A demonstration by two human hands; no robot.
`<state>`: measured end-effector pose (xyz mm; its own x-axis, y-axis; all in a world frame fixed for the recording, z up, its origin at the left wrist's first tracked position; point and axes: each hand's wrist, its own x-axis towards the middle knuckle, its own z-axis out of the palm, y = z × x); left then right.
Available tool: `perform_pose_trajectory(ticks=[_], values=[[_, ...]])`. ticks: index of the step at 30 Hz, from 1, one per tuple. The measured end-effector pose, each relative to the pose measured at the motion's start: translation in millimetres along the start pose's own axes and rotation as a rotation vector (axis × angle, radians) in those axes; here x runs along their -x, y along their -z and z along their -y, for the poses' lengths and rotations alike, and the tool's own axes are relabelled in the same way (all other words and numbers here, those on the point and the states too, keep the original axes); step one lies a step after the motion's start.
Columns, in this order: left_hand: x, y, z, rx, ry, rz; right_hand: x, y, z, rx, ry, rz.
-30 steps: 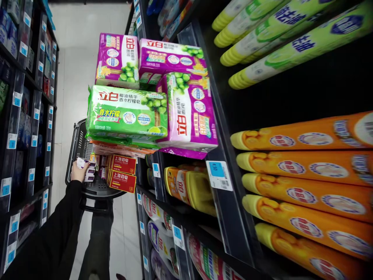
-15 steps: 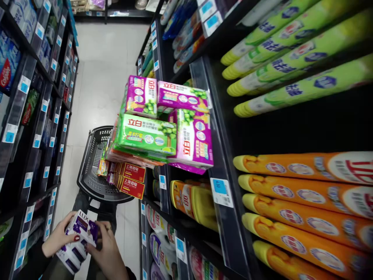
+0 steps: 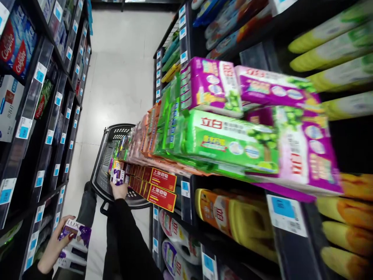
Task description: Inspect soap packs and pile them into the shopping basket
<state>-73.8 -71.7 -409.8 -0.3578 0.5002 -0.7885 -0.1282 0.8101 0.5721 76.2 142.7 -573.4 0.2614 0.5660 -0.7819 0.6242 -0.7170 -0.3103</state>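
In our left hand (image 3: 55,242) we grip a few LUX boxes (image 3: 84,234), down by our legs (image 3: 89,204). Our right hand (image 3: 119,190) holds a single LUX box (image 3: 117,176) near the red cartons (image 3: 162,187)

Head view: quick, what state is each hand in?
Left hand: closed, holding LUX boxes.
Right hand: at another LUX box; whether gripping, cannot tell.

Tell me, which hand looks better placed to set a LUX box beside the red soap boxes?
Probably the right hand: it has a LUX box at its fingertips, close to the red soap boxes. The left hand is farther away, holding other LUX boxes.
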Motion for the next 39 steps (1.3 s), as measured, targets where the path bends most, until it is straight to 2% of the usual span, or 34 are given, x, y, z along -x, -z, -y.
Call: perform_pose_trajectory(ticks=[3, 7, 13, 17, 20, 22, 25, 26, 28, 31, 34, 36, 39], values=[[7, 8.0, 19, 0.021, 0.064, -0.071, -37, -35, 13, 0.059, -0.073, -0.113], [14, 11.3, 38, 0.068, 0.122, -0.086, -61, -58, 15, 0.126, -0.115, -0.191], [12, 9.4, 46, 0.083, 0.164, -0.035, -70, -59, 20, 0.154, -0.116, -0.201], [5, 5.3, 43, 0.065, 0.118, -0.02, -48, -47, 29, 0.116, -0.057, -0.117], [-3, 4.2, 33, 0.04, 0.057, -0.047, -5, -24, 27, 0.06, 0.087, 0.108], [-10, 5.5, 23, 0.025, 0.02, -0.022, 36, -1, 20, 0.012, 0.244, 0.388], [-20, 6.9, 4, 0.032, -0.041, 0.093, 99, 35, 10, -0.018, 0.472, 0.863], [-22, 6.2, -3, 0.037, -0.051, 0.132, 117, 46, 8, 0.0, 0.532, 0.962], [-23, 1.8, -13, 0.048, -0.055, 0.201, 144, 63, 8, 0.104, 0.627, 1.056], [-21, -10.9, -23, 0.077, -0.045, 0.286, 164, 79, 9, 0.305, 0.668, 1.03], [-21, -21.2, -25, 0.134, -0.013, 0.311, 165, 89, 4, 0.324, 0.68, 0.916], [-20, -21.0, -23, 0.191, 0.036, 0.284, 152, 90, -1, 0.213, 0.679, 0.815], [-13, -10.3, -16, 0.301, 0.165, 0.29, 110, 80, -3, 0.081, 0.58, 0.567]])
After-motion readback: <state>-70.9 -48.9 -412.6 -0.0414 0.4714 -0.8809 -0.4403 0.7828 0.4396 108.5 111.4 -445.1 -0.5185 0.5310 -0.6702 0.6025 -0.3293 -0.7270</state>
